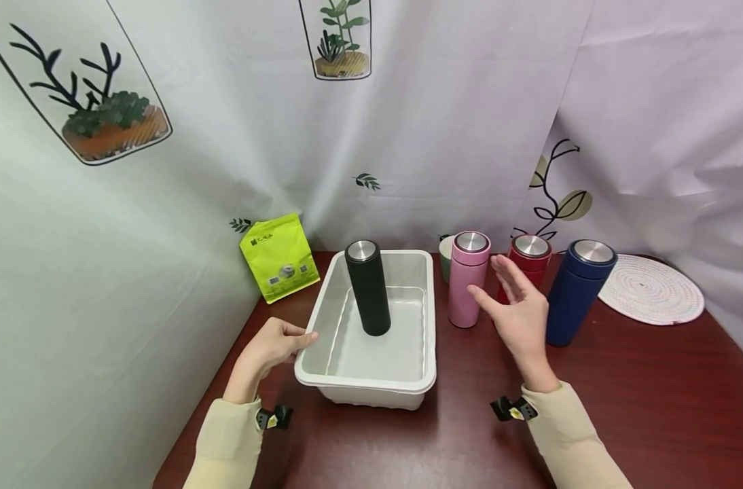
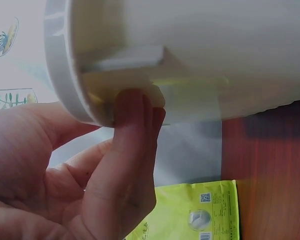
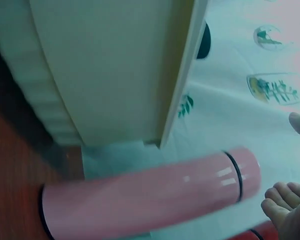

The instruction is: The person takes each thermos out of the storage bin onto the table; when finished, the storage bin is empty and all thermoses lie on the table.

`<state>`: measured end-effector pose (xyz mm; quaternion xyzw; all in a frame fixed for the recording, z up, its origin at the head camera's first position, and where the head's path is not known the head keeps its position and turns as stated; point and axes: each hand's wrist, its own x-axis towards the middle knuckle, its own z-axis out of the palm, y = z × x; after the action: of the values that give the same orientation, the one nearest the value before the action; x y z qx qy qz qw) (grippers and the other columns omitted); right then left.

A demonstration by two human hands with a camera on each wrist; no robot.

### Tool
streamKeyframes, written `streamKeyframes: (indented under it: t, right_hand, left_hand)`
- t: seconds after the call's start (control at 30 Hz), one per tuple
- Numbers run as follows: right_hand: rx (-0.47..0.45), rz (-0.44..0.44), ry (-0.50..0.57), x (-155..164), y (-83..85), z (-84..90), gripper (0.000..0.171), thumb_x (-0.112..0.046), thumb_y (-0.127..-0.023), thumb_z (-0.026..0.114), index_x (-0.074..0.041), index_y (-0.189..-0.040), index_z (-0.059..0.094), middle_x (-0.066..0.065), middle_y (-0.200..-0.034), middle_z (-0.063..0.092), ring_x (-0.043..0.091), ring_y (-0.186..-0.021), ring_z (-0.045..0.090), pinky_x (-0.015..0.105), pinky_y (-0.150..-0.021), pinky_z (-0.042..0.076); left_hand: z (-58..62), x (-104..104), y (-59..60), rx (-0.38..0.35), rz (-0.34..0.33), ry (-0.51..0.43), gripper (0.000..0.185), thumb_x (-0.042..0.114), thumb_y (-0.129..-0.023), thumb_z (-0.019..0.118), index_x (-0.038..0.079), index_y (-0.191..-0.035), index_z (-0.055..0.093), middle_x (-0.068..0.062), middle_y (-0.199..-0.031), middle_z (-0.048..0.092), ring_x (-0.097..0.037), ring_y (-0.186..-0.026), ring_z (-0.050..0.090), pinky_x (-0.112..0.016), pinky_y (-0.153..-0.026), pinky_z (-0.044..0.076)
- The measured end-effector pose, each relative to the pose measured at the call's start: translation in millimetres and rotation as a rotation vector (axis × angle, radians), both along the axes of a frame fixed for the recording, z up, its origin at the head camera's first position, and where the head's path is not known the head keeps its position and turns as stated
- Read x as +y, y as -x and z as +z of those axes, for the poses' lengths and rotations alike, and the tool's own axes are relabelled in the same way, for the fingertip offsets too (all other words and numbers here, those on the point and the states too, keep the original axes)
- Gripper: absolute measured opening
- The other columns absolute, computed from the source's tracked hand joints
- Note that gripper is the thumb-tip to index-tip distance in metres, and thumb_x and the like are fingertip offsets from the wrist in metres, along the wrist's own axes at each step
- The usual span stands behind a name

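A white plastic tub (image 1: 424, 370) stands on the dark red table with a black flask (image 1: 368, 287) upright inside it. My left hand (image 1: 278, 344) grips the tub's near left rim (image 2: 65, 75), fingers (image 2: 132, 130) curled under the lip. To the tub's right stand a pink flask (image 1: 467, 278), a red flask (image 1: 530, 257) and a navy flask (image 1: 576, 291), all with steel lids. My right hand (image 1: 519, 307) hovers open just right of the pink flask (image 3: 140, 200), in front of the red one, fingers (image 3: 285, 202) spread, touching nothing.
A lime green pouch (image 1: 279, 258) leans against the curtain at back left. A woven round mat (image 1: 650, 288) lies at the back right. A pale green cup (image 1: 446, 257) peeks out behind the pink flask. Curtains close in the table on the left, back and right.
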<state>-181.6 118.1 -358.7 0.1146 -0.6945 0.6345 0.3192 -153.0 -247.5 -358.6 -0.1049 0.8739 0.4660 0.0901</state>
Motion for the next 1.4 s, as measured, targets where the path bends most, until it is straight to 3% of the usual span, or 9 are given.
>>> streamKeyframes:
  t: [0.47,0.83,0.97,1.13,1.4]
  right_hand:
    - [-0.14,0.141,-0.036,-40.1,9.3,-2.8,0.064,-0.008,-0.069,0.079,0.001,-0.125,0.051,0.015,-0.122,0.055,0.026,-0.113,0.052,0.037,-0.094,0.039]
    - [-0.171,0.252,-0.065,-68.6,17.6,4.8,0.066,-0.008,-0.07,0.078,-0.001,-0.128,0.048,0.015,-0.125,0.052,0.024,-0.116,0.049,0.037,-0.097,0.037]
    - [-0.176,0.301,-0.1,-75.7,27.4,-1.2,0.07,-0.009,-0.068,0.079,0.0,-0.13,0.046,0.016,-0.126,0.051,0.024,-0.117,0.048,0.035,-0.096,0.037]
    - [-0.217,0.324,-0.177,-81.7,45.9,-17.5,0.074,-0.024,-0.066,0.081,-0.007,-0.13,0.048,0.007,-0.127,0.052,0.015,-0.117,0.048,0.03,-0.095,0.039]
    - [-0.273,0.323,-0.345,-89.3,54.8,-21.0,0.085,-0.044,-0.06,0.081,-0.01,-0.131,0.048,0.004,-0.127,0.052,0.012,-0.114,0.05,0.029,-0.091,0.043]
  left_hand:
    - [2.9,-0.5,0.4,-0.018,0.003,-0.003,0.038,0.021,-0.078,0.072,-0.008,-0.102,0.065,-0.015,-0.095,0.064,-0.022,-0.073,0.064,-0.039,-0.066,0.054]
    - [0.0,-3.2,2.0,0.0,-0.016,-0.021,0.034,0.017,-0.08,0.069,-0.008,-0.102,0.065,-0.017,-0.096,0.063,-0.022,-0.073,0.064,-0.038,-0.064,0.054]
    - [-0.2,-2.4,2.2,-0.006,-0.007,-0.015,0.033,0.017,-0.08,0.07,-0.008,-0.101,0.066,-0.016,-0.093,0.064,-0.022,-0.071,0.064,-0.039,-0.064,0.054]
    - [0.3,-1.6,2.9,-0.008,-0.006,-0.005,0.034,0.018,-0.08,0.07,-0.008,-0.101,0.066,-0.015,-0.092,0.064,-0.021,-0.071,0.064,-0.038,-0.064,0.054]
    - [1.8,-1.7,2.4,-0.018,0.009,-0.012,0.033,0.018,-0.079,0.07,-0.007,-0.1,0.066,-0.016,-0.094,0.064,-0.022,-0.071,0.064,-0.038,-0.063,0.055]
